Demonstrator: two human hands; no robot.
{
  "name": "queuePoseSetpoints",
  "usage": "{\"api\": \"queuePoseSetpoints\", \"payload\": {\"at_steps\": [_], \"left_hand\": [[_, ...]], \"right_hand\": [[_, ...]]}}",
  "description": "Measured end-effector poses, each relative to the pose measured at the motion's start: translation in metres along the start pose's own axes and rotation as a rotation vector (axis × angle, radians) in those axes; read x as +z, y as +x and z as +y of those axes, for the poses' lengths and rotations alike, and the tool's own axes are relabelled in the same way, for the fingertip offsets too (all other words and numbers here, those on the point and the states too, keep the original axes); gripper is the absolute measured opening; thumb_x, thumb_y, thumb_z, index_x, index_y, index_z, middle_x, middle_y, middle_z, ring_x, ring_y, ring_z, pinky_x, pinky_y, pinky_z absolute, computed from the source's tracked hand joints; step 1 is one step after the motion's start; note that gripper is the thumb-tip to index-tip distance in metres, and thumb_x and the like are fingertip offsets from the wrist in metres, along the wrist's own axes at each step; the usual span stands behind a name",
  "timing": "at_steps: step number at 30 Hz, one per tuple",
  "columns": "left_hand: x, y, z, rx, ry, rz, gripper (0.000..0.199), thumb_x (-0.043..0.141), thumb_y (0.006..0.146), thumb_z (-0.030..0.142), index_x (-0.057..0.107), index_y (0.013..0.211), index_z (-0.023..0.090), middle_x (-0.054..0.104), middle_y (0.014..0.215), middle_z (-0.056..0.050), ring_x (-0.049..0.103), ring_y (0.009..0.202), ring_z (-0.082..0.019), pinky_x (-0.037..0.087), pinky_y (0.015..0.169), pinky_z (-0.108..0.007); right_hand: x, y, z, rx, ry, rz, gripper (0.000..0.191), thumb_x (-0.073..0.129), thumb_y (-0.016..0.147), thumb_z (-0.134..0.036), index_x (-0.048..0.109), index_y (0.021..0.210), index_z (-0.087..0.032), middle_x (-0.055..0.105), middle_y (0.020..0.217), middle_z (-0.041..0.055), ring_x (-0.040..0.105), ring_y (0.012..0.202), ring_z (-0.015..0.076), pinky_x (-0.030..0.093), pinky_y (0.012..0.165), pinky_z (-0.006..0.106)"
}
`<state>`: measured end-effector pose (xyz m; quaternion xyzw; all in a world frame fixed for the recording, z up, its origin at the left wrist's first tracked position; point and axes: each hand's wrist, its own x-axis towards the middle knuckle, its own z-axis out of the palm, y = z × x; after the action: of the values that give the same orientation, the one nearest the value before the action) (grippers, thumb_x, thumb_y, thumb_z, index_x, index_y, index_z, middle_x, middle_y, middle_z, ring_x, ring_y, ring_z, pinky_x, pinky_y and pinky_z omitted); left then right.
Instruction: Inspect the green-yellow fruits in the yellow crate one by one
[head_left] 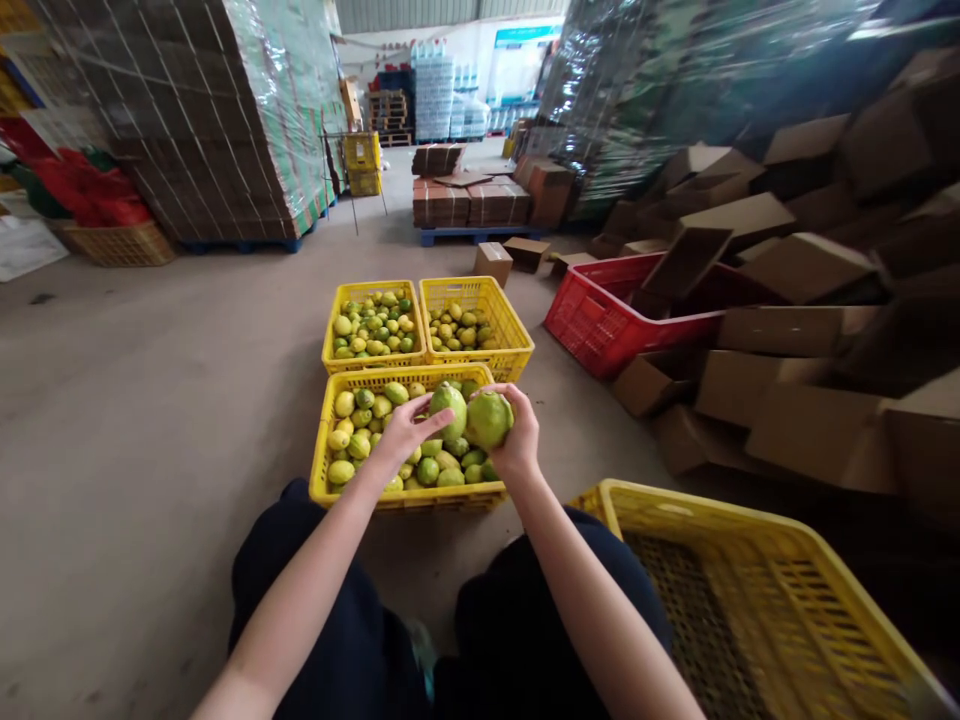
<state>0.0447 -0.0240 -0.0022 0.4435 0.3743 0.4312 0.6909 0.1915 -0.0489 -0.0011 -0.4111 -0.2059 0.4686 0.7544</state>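
My left hand (410, 432) is closed on a green lemon (448, 410), thumb across its near side. A second, rounder green lemon (488, 420) sits in my right hand (520, 430), fingers wrapped round its right side. The two fruits are held side by side, close together, over the front yellow crate (319, 455). That crate is filled with yellow and green lemons (360, 440). Behind it stand two more yellow crates: the back left crate (328, 325) holds mixed green and yellow lemons, and the back right crate (517, 335) holds yellow-green ones.
By my right knee stands a yellow crate (720, 510) with its slatted floor showing. A red crate (592, 320) and a heap of cardboard boxes (817, 410) lie to the right. Flattened cartons (495, 205) are stacked on a blue pallet ahead. Wrapped pallet stacks (210, 120) rise on both sides.
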Motion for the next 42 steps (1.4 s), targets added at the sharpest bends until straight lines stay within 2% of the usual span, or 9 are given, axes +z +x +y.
{"api": "queuePoseSetpoints", "payload": {"at_steps": [4,9,12,16,19,25,29,37,42], "left_hand": [[0.006,-0.008,0.002,-0.055,-0.038,-0.036,0.037,0.088,0.066,0.035,0.076,0.095,0.016,0.075,0.104,-0.009,0.071,0.087,-0.020,0.057,0.066,-0.023],[0.006,-0.010,-0.002,-0.153,-0.065,-0.011,0.034,0.083,0.072,0.038,0.074,0.093,0.013,0.076,0.088,-0.010,0.071,0.073,-0.019,0.056,0.058,-0.023],[0.006,-0.001,0.000,-0.132,-0.215,0.069,0.027,0.073,0.080,0.038,0.071,0.094,0.014,0.076,0.084,-0.009,0.071,0.071,-0.019,0.057,0.058,-0.024],[0.004,0.016,0.014,-0.128,-0.421,0.147,0.027,0.054,0.088,0.035,0.069,0.092,0.012,0.074,0.081,-0.010,0.073,0.077,-0.022,0.059,0.065,-0.029],[0.001,0.025,0.025,-0.068,-0.484,0.221,0.028,0.051,0.089,0.036,0.067,0.087,0.013,0.073,0.077,-0.008,0.072,0.076,-0.022,0.059,0.065,-0.029],[-0.001,0.031,0.027,0.009,-0.464,0.325,0.019,0.071,0.078,0.033,0.065,0.087,0.017,0.068,0.068,0.000,0.070,0.066,-0.016,0.054,0.057,-0.021],[-0.004,0.033,0.028,0.005,-0.543,0.369,0.034,0.057,0.088,0.047,0.067,0.086,0.013,0.067,0.068,-0.003,0.063,0.056,-0.012,0.049,0.051,-0.020],[-0.008,0.036,0.037,0.035,-0.672,0.276,0.041,0.053,0.096,0.042,0.063,0.127,0.018,0.072,0.090,-0.006,0.064,0.063,-0.012,0.054,0.061,-0.022],[-0.010,0.036,0.031,0.022,-0.683,0.224,0.041,0.054,0.096,0.037,0.058,0.135,0.026,0.071,0.096,-0.004,0.069,0.067,-0.014,0.055,0.058,-0.023]], "right_hand": [[-0.006,-0.005,-0.011,0.190,0.112,0.028,0.028,0.070,0.068,-0.048,0.069,0.074,-0.021,0.070,0.065,-0.0006,0.071,0.074,0.0219,0.056,0.067,0.031],[-0.007,-0.005,-0.008,0.322,0.154,-0.008,0.017,0.077,0.064,-0.028,0.066,0.075,-0.021,0.072,0.068,-0.0029,0.071,0.070,0.0191,0.056,0.063,0.027],[0.003,0.000,-0.003,0.369,0.150,-0.057,0.018,0.078,0.063,-0.018,0.063,0.072,-0.021,0.070,0.064,-0.0051,0.068,0.060,0.0149,0.056,0.057,0.024],[0.027,0.005,-0.003,0.435,0.210,-0.112,0.014,0.076,0.071,-0.021,0.063,0.075,-0.021,0.071,0.065,-0.0012,0.068,0.059,0.0174,0.058,0.053,0.028],[0.046,0.011,-0.006,0.423,0.273,-0.078,0.011,0.072,0.073,-0.021,0.062,0.076,-0.021,0.070,0.064,-0.0020,0.067,0.056,0.0157,0.058,0.050,0.026],[0.065,0.028,0.008,0.435,0.272,0.006,0.008,0.066,0.075,-0.028,0.064,0.075,-0.020,0.067,0.058,-0.0016,0.063,0.049,0.0146,0.055,0.046,0.024],[0.066,0.037,0.032,0.468,0.241,-0.043,0.020,0.062,0.079,-0.039,0.063,0.075,-0.020,0.067,0.058,0.0010,0.066,0.052,0.0182,0.057,0.049,0.029],[0.072,0.038,0.037,0.361,0.219,0.151,0.018,0.070,0.077,-0.040,0.062,0.081,-0.024,0.071,0.065,-0.0041,0.067,0.054,0.0167,0.060,0.053,0.029],[0.060,0.038,0.031,0.268,0.136,-0.032,0.024,0.076,0.073,-0.041,0.063,0.080,-0.022,0.069,0.064,-0.0029,0.065,0.051,0.0151,0.058,0.046,0.026]]}}
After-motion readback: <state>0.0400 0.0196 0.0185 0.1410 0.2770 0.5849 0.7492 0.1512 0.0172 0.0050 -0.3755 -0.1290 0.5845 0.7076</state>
